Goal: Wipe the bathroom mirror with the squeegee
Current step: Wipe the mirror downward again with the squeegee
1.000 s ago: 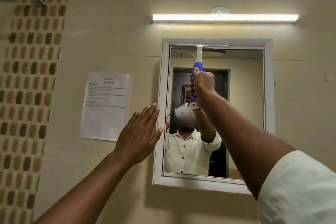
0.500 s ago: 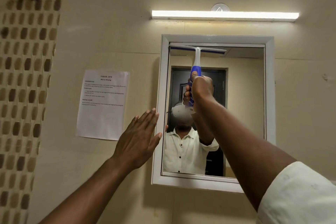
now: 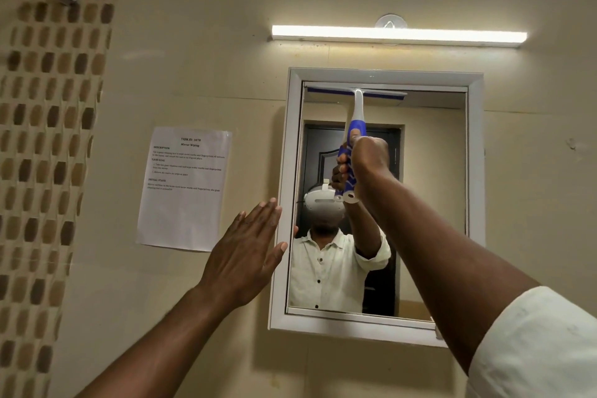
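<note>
The right hand (image 3: 368, 158) is wrapping its fingers round the blue and white handle of the squeegee (image 3: 354, 126), gripping it well below the blade, with the handle's round hanging loop poking out under the fist. The blade is lying flat and level against the top edge of the mirror (image 3: 429, 203), right up under the upper rail of the white frame (image 3: 475, 171), covering the left and middle of the glass width. The right forearm is crossing in front of the lower right part of the glass, a pale rolled sleeve (image 3: 536, 346) showing at the corner.

The left hand (image 3: 248, 252) is holding nothing, fingers straight and together, palm toward the wall, its thumb tip touching or just over the left side of the frame; whether the palm is pressing the wall, I cannot tell.

In the glass, a person in a pale buttoned shirt and a white headset is showing, with a dark door behind.

Above, a long tube light (image 3: 399, 35) is glowing on the smooth beige wall (image 3: 193, 42). Left of the mirror, a white printed sheet (image 3: 184, 191) is hanging, reading "TASK ID: 3078", "Mirror Wiping", "TASK GOAL" and "INITIAL STATE"; the small print is too fine to read. Far left, a strip of brown and tan mosaic tiles (image 3: 48, 139) is running down the wall.
</note>
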Available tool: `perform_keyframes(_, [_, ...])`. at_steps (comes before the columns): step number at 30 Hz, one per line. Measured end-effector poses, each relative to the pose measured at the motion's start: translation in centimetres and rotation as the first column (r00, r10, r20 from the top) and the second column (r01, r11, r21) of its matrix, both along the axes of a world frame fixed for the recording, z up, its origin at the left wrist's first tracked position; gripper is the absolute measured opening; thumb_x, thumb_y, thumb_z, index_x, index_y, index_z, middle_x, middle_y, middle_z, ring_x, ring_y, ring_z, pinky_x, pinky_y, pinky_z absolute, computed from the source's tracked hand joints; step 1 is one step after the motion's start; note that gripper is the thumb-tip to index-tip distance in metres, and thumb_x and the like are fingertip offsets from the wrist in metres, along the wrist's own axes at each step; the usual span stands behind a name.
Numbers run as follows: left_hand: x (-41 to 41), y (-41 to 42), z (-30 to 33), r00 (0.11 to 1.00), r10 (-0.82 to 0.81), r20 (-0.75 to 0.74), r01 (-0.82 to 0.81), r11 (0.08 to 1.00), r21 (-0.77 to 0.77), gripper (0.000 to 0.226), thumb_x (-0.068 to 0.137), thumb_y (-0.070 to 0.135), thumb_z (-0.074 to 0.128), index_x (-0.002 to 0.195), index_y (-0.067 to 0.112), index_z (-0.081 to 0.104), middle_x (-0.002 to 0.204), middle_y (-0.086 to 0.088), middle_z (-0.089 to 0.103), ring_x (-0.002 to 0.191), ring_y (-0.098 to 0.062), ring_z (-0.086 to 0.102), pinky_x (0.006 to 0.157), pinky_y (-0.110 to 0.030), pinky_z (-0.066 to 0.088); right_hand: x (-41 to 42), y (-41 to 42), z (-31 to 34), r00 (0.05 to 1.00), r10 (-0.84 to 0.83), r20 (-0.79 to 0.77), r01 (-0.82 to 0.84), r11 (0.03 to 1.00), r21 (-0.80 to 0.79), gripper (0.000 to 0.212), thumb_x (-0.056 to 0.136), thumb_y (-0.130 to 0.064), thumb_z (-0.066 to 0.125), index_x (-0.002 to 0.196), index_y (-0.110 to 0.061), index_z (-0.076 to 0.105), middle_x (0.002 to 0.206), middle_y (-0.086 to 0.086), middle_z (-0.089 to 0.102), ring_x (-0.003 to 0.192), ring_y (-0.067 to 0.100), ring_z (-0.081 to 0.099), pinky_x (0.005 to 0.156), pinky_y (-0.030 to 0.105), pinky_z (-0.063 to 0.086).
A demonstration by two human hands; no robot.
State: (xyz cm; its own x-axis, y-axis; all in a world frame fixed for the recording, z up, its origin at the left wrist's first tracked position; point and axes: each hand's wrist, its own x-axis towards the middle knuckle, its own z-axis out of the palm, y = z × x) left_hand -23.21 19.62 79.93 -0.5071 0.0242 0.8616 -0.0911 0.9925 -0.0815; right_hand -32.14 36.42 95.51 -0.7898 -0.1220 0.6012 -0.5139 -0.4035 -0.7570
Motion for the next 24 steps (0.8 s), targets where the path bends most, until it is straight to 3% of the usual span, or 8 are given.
perform_keyframes(13, [0.9,1.2,0.2,1.000,-0.005,-0.003,0.005,1.000,0.013,0.065,0.090,0.057,0.007,0.145,0.030,-0.011,0.153,0.014,-0.015,0.140,0.000,-0.016,0.111,-0.020,-0.014,0.5,0.2,0.1,0.999,-0.034,-0.002,0.034,0.997,0.069,0.032,0.097,-0.025,0.045,0.118,-0.001,0.049,0.067,0.005,0.051,0.054,0.014,0.048,0.053,0.025,0.044])
perform_keyframes(19, [1.3,1.5,-0.2,1.000,0.007,0.000,-0.007,1.000,0.006,0.063,0.092,0.057,0.009,0.146,0.030,-0.010,0.154,0.013,-0.013,0.140,-0.001,-0.013,0.111,-0.020,-0.013,0.5,0.3,-1.4,0.998,-0.058,0.003,0.058,0.993,0.101,0.030,0.096,-0.024,0.046,0.116,-0.002,0.049,0.074,0.008,0.052,0.060,0.017,0.049,0.064,0.031,0.046])
perform_keyframes(24, [1.4,1.9,-0.8,1.000,0.020,0.006,-0.020,1.000,0.020,0.064,0.091,0.057,0.008,0.145,0.030,-0.010,0.153,0.014,-0.012,0.139,0.000,-0.013,0.110,-0.020,-0.013,0.4,0.3,-3.4,0.999,-0.034,0.034,0.029,0.990,0.137,0.029,0.095,-0.020,0.046,0.117,-0.001,0.050,0.071,0.006,0.051,0.059,0.017,0.049,0.061,0.030,0.044])
